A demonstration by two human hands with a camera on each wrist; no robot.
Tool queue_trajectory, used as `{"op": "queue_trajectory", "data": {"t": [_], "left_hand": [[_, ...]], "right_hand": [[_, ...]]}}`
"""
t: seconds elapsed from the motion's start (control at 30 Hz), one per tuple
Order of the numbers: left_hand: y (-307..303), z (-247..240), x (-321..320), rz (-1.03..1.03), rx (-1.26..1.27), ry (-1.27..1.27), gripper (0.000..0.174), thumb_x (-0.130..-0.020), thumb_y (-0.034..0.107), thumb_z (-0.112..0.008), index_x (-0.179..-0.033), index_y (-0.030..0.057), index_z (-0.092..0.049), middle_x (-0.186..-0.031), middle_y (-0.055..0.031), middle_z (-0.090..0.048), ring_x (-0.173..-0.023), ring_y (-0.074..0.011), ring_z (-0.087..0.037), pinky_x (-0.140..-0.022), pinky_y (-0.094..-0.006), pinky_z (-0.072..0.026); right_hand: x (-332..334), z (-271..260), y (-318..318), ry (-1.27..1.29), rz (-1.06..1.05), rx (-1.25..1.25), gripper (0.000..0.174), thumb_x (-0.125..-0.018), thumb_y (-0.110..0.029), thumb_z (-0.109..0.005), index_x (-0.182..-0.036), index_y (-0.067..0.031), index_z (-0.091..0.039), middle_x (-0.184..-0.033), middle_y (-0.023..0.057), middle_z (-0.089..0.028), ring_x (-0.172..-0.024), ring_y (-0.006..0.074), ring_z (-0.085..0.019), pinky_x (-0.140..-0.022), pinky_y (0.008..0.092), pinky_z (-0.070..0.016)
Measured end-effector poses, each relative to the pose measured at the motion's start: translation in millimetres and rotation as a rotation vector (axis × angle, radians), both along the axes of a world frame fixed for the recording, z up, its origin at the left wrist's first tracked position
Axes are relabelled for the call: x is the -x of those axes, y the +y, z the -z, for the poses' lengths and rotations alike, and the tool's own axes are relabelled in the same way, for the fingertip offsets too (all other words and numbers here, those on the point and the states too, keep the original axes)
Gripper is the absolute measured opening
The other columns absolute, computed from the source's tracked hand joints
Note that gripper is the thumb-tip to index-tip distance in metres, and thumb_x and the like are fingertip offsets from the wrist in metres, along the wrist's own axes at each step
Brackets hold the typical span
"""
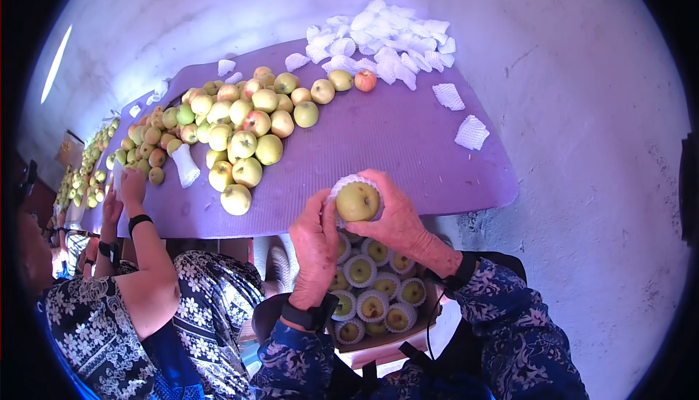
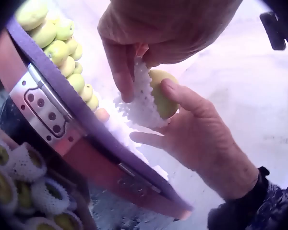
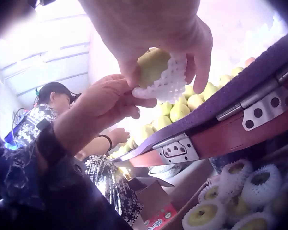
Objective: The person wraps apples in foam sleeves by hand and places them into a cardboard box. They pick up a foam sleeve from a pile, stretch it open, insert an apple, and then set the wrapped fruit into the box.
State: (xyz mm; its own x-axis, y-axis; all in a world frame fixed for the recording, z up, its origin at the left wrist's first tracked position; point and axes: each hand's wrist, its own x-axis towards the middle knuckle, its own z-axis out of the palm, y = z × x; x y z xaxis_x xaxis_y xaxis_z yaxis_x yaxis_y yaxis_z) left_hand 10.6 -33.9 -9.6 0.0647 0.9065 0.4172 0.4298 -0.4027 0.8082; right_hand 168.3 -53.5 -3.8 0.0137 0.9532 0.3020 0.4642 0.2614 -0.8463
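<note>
A yellow-green apple (image 1: 357, 202), partly inside a white foam net sleeve (image 2: 143, 103), is up in front of the person, above the box. The left hand (image 1: 314, 245) pinches the edge of the sleeve between thumb and fingers. From the other side the right hand (image 1: 401, 219) grips the apple, its thumb pressing the bare skin in the left wrist view and its fingers around the net. Below both hands, a cardboard box (image 3: 189, 200) holds several apples in foam nets (image 1: 373, 305).
A purple-matted table (image 1: 408, 156) bears a heap of loose apples (image 1: 244, 119), a red apple (image 1: 365, 80) and a pile of foam nets (image 1: 386, 39). Metal hinges (image 3: 176, 148) line its front edge. At left, another person (image 1: 138, 291) works at the table.
</note>
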Motion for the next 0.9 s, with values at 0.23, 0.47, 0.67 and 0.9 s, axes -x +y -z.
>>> {"op": "queue_trajectory", "data": {"t": [0.23, 0.47, 0.67, 0.9], "left_hand": [[-5.8, 7.7, 2.6, 0.011, -0.173, 0.280, 0.016, -0.091, 0.007, -0.057, -0.104, 0.0005, -0.063, -0.079, -0.0220, -0.063, -0.073, -0.0344, -0.066, -0.063, -0.0377, -0.0515], [-7.0, 3.7, 18.5, 0.100, 0.260, -0.157, 0.033, -0.085, 0.020, -0.069, -0.109, -0.0003, -0.061, -0.089, -0.0111, -0.067, -0.079, -0.0185, -0.065, -0.067, -0.0315, -0.0519], [5.1, -11.9, 19.8, 0.293, 0.552, -0.124, 0.056, -0.079, 0.028, -0.075, -0.121, -0.0018, -0.054, -0.104, -0.0132, -0.064, -0.092, -0.0162, -0.061, -0.075, -0.0311, -0.0512], [6.0, -11.7, 20.0, 0.369, 0.652, -0.660, 0.054, -0.083, 0.024, -0.070, -0.126, 0.0002, -0.048, -0.110, -0.0091, -0.060, -0.096, -0.0179, -0.062, -0.077, -0.0299, -0.0524]], "right_hand": [[2.1, 2.4, -1.3, -0.147, 0.079, 0.076, 0.072, -0.063, -0.020, -0.081, -0.124, -0.0069, -0.045, -0.116, 0.0165, -0.052, -0.108, 0.0350, -0.055, -0.092, 0.0406, -0.0460], [-6.4, 2.9, 4.7, -0.102, -0.092, -0.072, 0.068, -0.064, -0.012, -0.078, -0.124, -0.0072, -0.045, -0.116, 0.0172, -0.050, -0.110, 0.0366, -0.051, -0.095, 0.0422, -0.0432], [-5.5, -9.7, 8.6, -0.188, -0.354, -0.091, 0.067, -0.067, -0.009, -0.076, -0.126, -0.0066, -0.046, -0.116, 0.0170, -0.050, -0.110, 0.0359, -0.051, -0.096, 0.0423, -0.0425], [-9.0, -23.3, 3.8, 0.102, -0.235, -0.015, 0.065, -0.069, -0.014, -0.078, -0.127, -0.0067, -0.048, -0.122, 0.0141, -0.052, -0.113, 0.0255, -0.053, -0.091, 0.0367, -0.0466]]}}
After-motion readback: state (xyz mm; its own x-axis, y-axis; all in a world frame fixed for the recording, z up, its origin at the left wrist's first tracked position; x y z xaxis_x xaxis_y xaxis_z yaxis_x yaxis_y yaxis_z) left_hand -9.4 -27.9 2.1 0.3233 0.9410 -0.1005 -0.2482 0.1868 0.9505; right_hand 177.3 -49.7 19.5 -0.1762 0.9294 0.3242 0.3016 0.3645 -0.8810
